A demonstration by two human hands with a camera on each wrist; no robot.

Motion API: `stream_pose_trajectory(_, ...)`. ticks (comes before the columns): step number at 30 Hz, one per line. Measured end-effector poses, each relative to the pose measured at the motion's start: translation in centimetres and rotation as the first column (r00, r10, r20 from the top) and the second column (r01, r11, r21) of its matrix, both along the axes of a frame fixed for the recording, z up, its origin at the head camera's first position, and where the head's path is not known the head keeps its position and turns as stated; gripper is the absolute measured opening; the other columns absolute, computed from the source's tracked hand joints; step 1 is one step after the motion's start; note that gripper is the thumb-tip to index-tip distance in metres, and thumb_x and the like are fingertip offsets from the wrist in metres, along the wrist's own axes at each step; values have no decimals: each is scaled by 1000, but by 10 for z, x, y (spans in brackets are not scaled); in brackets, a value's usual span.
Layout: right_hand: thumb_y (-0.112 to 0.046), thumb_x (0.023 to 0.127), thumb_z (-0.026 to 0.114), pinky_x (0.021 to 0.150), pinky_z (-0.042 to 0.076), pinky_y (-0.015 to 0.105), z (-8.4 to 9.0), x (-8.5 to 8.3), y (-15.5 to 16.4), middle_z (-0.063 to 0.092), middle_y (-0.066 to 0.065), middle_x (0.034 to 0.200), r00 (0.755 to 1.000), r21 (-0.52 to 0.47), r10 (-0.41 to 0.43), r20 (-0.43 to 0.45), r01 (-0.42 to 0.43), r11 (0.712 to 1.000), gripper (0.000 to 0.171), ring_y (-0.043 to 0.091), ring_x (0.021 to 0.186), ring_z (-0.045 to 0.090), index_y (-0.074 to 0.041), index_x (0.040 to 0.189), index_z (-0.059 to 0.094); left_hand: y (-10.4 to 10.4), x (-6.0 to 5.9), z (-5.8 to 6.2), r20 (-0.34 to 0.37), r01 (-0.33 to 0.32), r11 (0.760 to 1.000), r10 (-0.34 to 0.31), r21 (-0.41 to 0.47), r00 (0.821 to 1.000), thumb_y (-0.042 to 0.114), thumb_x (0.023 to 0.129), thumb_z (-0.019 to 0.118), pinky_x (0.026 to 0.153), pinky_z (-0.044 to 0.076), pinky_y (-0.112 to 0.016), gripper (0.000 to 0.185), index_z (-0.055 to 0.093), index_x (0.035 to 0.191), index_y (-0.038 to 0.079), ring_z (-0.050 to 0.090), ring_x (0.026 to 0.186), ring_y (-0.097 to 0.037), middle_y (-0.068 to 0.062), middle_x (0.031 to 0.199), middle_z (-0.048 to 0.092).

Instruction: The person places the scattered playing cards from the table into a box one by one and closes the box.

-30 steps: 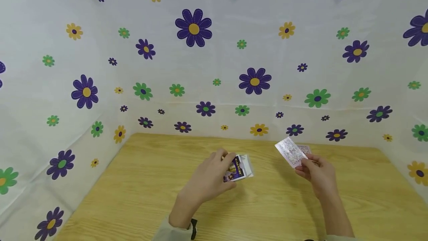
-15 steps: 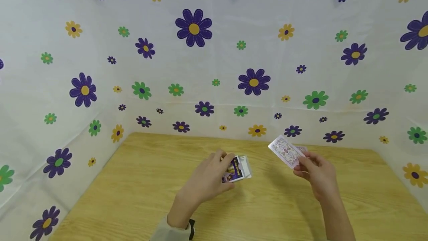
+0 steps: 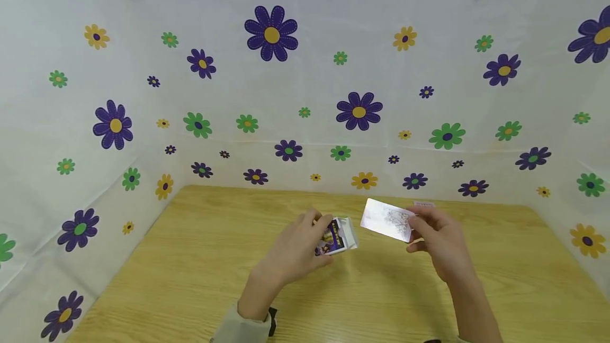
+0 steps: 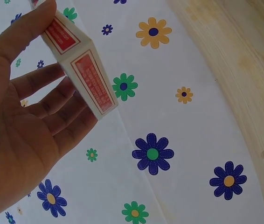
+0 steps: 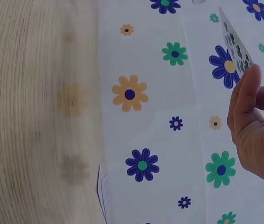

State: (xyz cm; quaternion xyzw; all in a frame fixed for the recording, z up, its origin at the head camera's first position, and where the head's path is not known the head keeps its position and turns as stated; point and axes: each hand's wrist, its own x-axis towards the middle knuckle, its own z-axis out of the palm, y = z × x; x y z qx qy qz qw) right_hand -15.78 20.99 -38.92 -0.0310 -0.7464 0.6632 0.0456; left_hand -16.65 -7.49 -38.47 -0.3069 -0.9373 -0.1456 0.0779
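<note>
In the head view my left hand (image 3: pixel 295 247) grips a small card box (image 3: pixel 332 238) with a dark purple, yellow-lettered front, its white flap open at the right end. The left wrist view shows the box's (image 4: pixel 92 84) other end with red print, held between thumb and fingers. My right hand (image 3: pixel 443 237) pinches a playing card (image 3: pixel 386 220) by its right end, to the right of the box and apart from it. Glare whitens part of its patterned back. Dark suit marks show on the card's (image 5: pixel 234 44) other side in the right wrist view.
Another card (image 3: pixel 424 204) lies at the table's back edge, mostly hidden behind my right hand; its edge also appears low in the right wrist view. The wooden table (image 3: pixel 200 258) meets a white flower-patterned cloth (image 3: pixel 305 83) at the back and sides.
My right hand has moved left, bringing the playing card closer to the box's open end. The card has turned nearer to level. My left hand with the box has barely moved.
</note>
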Motion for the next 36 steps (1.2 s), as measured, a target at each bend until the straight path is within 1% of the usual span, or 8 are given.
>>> stream_pose_trajectory(7, -11, 103, 51, 48, 51, 27, 3, 4, -11, 54, 15, 98, 998, 84, 43, -45, -39, 996, 31, 16, 63, 57, 1, 131, 56, 0, -1, 1, -4, -3, 1000, 3, -30, 1000, 39, 83, 80, 91, 53, -34, 73, 47, 142, 12, 57, 105, -18, -9, 127, 53)
stream_pose_trajectory(11, -10, 103, 52, 44, 49, 27, 3, 7, -16, 53, 16, 93, 995, 116, 48, -83, -38, 993, 28, 17, 57, 55, 0, 128, 58, 0, -1, -1, -11, 0, 999, 0, -34, 1000, 39, 82, 81, 89, 53, -32, 73, 48, 141, 13, 56, 102, -17, -9, 127, 53)
stream_pose_trajectory(17, -8, 102, 53, 44, 50, 29, 2, 10, -21, 52, 18, 89, 989, 166, 75, -127, -54, 985, 27, 18, 53, 54, -1, 127, 60, 1, 0, -2, -13, 13, 999, -13, -35, 1000, 39, 82, 81, 85, 52, -30, 71, 48, 139, 14, 55, 98, -15, -8, 124, 53)
stream_pose_trajectory(22, -8, 102, 54, 45, 51, 29, 3, 10, -23, 52, 18, 90, 985, 205, 86, -152, -53, 977, 27, 18, 53, 54, -2, 127, 61, 3, 1, -1, -14, 15, 1000, -15, -27, 1000, 39, 83, 81, 87, 52, -32, 72, 47, 141, 12, 55, 100, -16, -9, 125, 53)
stream_pose_trajectory(26, -8, 102, 54, 45, 51, 29, 4, 9, -25, 52, 18, 92, 982, 206, 106, -158, -72, 976, 27, 17, 54, 55, -1, 127, 62, 3, 1, 0, -13, 6, 999, -6, -39, 1000, 39, 82, 81, 86, 51, -32, 72, 47, 140, 13, 54, 99, -16, -8, 125, 52)
stream_pose_trajectory(29, -8, 102, 54, 44, 50, 28, 4, 9, -26, 53, 19, 93, 980, 212, 114, -165, -78, 974, 27, 15, 54, 53, 0, 126, 62, 4, 1, 0, -21, 13, 999, -14, -45, 1000, 39, 82, 81, 85, 51, -31, 70, 48, 139, 14, 53, 97, -15, -8, 124, 52)
stream_pose_trajectory(36, -8, 102, 53, 44, 49, 29, 5, 10, -25, 53, 19, 96, 980, 226, 108, -168, -68, 972, 27, 14, 54, 52, -1, 126, 63, 7, 2, 0, -27, 23, 999, -24, -46, 999, 39, 82, 81, 85, 51, -31, 72, 47, 140, 13, 54, 98, -15, -8, 125, 52)
